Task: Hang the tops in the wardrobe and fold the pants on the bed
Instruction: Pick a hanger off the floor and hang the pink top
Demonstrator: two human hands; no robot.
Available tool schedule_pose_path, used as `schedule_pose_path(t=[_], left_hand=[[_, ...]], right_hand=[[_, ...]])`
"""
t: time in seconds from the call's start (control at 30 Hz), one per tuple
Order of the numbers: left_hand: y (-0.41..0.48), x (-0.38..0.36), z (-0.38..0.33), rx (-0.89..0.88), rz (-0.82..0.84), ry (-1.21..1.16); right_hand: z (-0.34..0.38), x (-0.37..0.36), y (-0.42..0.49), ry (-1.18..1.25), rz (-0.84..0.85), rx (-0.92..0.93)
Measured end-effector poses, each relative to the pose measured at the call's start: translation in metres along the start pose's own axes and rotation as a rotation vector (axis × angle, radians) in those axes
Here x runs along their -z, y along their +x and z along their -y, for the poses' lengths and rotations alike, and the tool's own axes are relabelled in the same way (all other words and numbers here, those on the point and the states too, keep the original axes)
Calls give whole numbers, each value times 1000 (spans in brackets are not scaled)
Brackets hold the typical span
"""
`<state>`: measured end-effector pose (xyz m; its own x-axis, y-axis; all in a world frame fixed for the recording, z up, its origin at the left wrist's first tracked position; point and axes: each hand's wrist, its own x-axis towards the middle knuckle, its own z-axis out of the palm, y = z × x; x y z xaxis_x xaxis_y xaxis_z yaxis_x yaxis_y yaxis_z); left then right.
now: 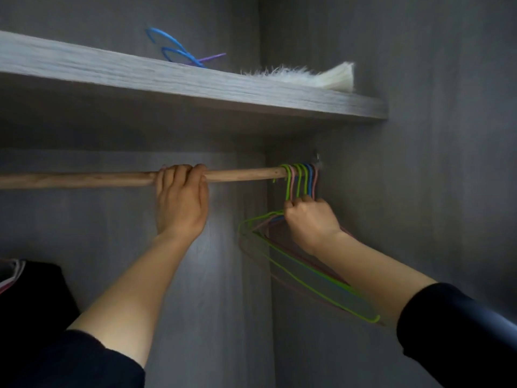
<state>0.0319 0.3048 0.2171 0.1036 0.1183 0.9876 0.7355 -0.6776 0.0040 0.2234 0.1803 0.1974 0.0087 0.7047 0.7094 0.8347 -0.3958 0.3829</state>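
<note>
Head cam, looking up into the wardrobe (433,135). The left hand (181,203) is pretty much dead centre, fingers curled over the top of the wooden rail (84,179) and clamped on it; the rail runs in from 9 o'clock. Just off at 3 o'clock from that hand, a bunch of wire hangers (300,177) (green, pink, blue) sits hooked at the rail's far end against the side wall. The right hand (310,219) has its fingers closed tight round their necks just under the hooks, and the triangles fan down toward 5 o'clock.

At 12 o'clock there's a shelf (195,79) with a couple of blue hangers (173,51) and something white and furry (293,77). A dark garment (36,289) sits at 8 o'clock; can't tell if it's a top.
</note>
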Motion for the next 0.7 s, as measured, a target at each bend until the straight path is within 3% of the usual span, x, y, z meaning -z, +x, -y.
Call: schedule_pose_path(t=[0.17,0.47,0.7], left_hand=[[-1,-3,0,1,-20,20],[1,9,-2,-17,181,115],[0,22,-7,21,334,77]], right_hand=[[-5,7,6,171,68,-68],[4,29,40,772,105,-285],[23,31,-5,746,126,-255]])
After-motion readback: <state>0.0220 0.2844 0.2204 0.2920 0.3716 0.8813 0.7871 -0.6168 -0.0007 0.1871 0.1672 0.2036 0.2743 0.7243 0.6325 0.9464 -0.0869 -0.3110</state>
